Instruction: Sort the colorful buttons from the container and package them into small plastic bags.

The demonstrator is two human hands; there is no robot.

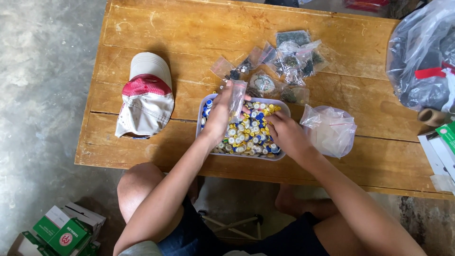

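A shallow white tray [204, 102] sits at the table's near edge, heaped with several small blue, yellow and white round parts [249, 137]. My left hand [222, 106] hovers over the tray's left side, fingers closed on a small clear plastic bag [237, 97] held upright. My right hand [284, 132] rests in the heap at the tray's right side, fingers curled among the round parts; whether it grips one is hidden.
Small filled clear bags [284, 61] lie behind the tray on the wooden table [189, 33]. A bundle of empty bags [329, 130] sits right of it. A white-and-red cap [147, 95] lies left. A large plastic sack [422, 57] is far right. Green boxes [61, 232] stand on the floor.
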